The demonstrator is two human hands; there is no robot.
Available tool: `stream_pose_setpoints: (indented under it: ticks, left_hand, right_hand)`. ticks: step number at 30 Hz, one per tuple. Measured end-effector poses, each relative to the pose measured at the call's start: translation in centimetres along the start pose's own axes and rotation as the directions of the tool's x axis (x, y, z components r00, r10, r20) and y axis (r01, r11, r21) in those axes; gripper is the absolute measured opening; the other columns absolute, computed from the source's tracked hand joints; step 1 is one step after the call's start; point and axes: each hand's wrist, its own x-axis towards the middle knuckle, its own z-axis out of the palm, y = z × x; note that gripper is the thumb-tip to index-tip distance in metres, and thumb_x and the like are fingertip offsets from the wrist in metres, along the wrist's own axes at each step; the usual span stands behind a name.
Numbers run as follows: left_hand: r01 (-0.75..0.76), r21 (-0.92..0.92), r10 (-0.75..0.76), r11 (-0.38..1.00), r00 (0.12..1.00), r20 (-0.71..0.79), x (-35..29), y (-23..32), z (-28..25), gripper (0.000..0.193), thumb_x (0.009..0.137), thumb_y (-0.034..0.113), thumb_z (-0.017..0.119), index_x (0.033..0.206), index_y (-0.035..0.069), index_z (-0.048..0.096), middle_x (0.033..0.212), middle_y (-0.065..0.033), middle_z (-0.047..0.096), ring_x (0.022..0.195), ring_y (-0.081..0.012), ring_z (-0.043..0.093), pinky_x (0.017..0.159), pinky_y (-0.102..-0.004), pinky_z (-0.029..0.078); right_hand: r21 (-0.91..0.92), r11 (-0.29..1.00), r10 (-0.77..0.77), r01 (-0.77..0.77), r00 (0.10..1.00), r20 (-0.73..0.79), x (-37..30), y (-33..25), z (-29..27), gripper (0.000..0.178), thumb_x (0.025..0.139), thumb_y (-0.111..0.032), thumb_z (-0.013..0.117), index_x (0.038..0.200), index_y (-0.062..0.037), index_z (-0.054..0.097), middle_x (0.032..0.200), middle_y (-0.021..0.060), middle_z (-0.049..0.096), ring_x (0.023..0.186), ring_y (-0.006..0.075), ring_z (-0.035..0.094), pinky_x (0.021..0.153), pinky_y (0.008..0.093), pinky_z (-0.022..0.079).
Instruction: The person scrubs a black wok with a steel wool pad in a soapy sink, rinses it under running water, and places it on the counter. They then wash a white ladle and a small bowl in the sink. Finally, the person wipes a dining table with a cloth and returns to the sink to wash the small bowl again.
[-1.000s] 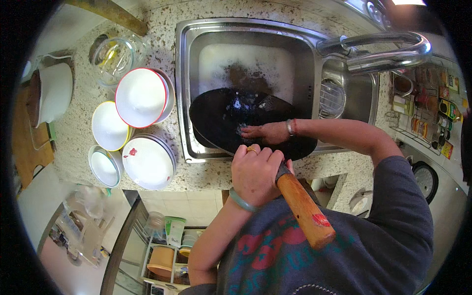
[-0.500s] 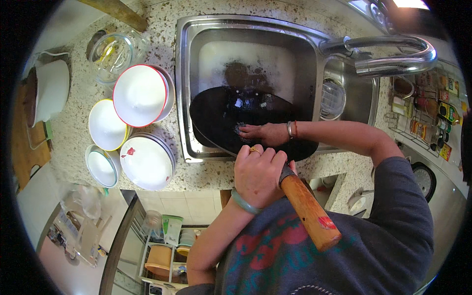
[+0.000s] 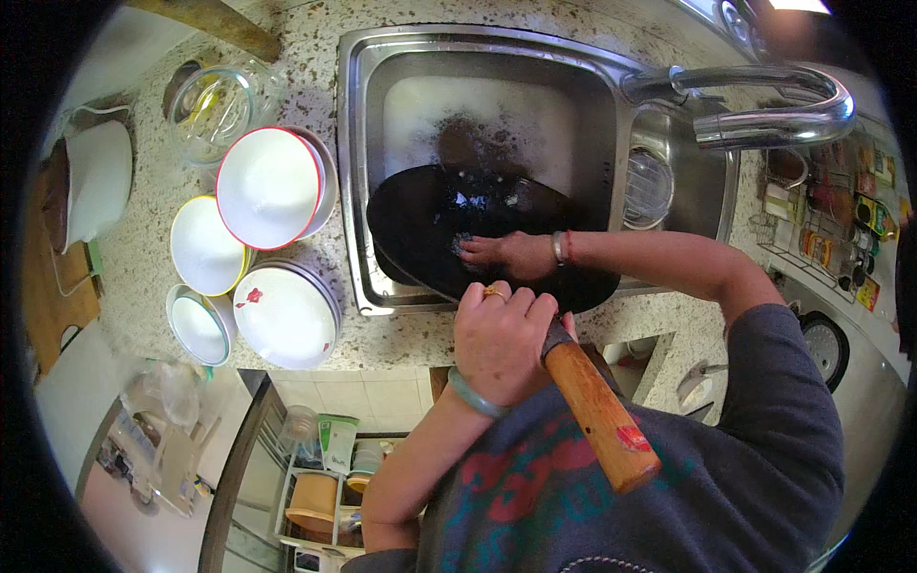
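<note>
A black wok point(image 3: 411, 215) lies tilted over the near part of the sink's large basin, wet and shiny inside. My left hand point(image 3: 504, 334) is closed around the wok where its wooden handle point(image 3: 602, 415) joins, and the handle slants down to the right toward my shirt. Inside the wok, my right hand point(image 3: 516, 256) presses down with its fingers together. A small greyish, speckled patch shows at those fingertips; whether it is a scouring pad or suds, I cannot tell. Foamy water covers part of the basin point(image 3: 358, 191) beyond the wok.
A chrome faucet point(image 3: 774, 124) arches at the right, over a smaller basin holding a round strainer-like piece point(image 3: 648, 189). Stacked bowls point(image 3: 267, 186) and plates point(image 3: 287, 318) stand left on the speckled counter, with glass bowls point(image 3: 212, 110) behind. A rack of bottles and packets point(image 3: 831, 220) is far right.
My right hand has shifted very slightly left inside the wok, with the greyish patch at its fingertips. My left hand keeps its hold. The view has moved a little.
</note>
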Motion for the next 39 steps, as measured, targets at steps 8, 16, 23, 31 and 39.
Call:
stream_pose_setpoints:
  ticks: [8,16,23,31,39]
  left_hand:
    - [-0.008,-0.008,0.008,1.000,1.000,-0.005,0.5,0.0,-0.1,0.016,0.068,0.022,0.067,0.065,0.012,0.055,0.058,-0.0025,0.048,0.056,-0.0207,0.047,0.057,-0.0326,0.033]
    - [-0.008,0.000,0.008,1.000,1.000,0.028,0.5,0.2,-0.5,0.016,0.068,0.023,0.067,0.065,0.012,0.055,0.059,-0.0026,0.049,0.056,-0.0202,0.048,0.057,-0.0332,0.032]
    - [0.006,0.015,-0.007,1.000,1.000,0.022,0.2,0.0,-0.2,0.016,0.067,0.023,0.067,0.064,0.013,0.055,0.058,-0.0026,0.048,0.056,-0.0201,0.048,0.057,-0.0333,0.032]
    - [-0.027,0.000,0.027,1.000,1.000,0.009,0.6,0.1,0.1,0.015,0.067,0.022,0.067,0.065,0.012,0.055,0.059,-0.0029,0.049,0.057,-0.0204,0.048,0.057,-0.0332,0.033]
    - [0.004,0.028,-0.004,1.000,1.000,0.019,0.4,-0.2,-0.2,0.016,0.067,0.022,0.068,0.065,0.012,0.056,0.059,-0.0021,0.049,0.057,-0.0199,0.048,0.057,-0.0328,0.033]
  right_hand:
    - [-0.192,0.880,0.408,-0.433,0.899,-0.159,5.1,0.3,-4.5,0.080,0.072,-0.007,0.056,0.143,-0.0076,0.018,0.151,0.0149,0.005,0.139,0.0336,0.009,0.103,0.0538,0.028]
    - [-0.279,0.885,0.299,-0.373,0.914,-0.273,3.3,1.4,-2.2,0.083,0.074,-0.009,0.058,0.144,-0.0062,0.013,0.151,0.0151,0.006,0.139,0.0350,0.010,0.105,0.0510,0.027]
    - [-0.140,0.945,0.311,-0.296,0.945,0.099,2.7,-0.6,-4.0,0.085,0.073,-0.008,0.059,0.144,-0.0052,0.012,0.151,0.0150,0.007,0.138,0.0361,0.011,0.106,0.0512,0.026]
    - [-0.335,0.813,0.356,-0.477,0.861,-0.363,4.2,2.4,-4.3,0.089,0.074,-0.017,0.065,0.144,-0.0080,0.011,0.152,0.0145,0.003,0.139,0.0351,0.009,0.103,0.0567,0.027]
    - [-0.020,0.993,0.118,-0.118,0.993,0.026,-2.0,-2.1,-1.5,0.082,0.069,0.002,0.052,0.144,-0.0087,0.019,0.151,0.0172,0.009,0.138,0.0340,0.013,0.105,0.0464,0.031]
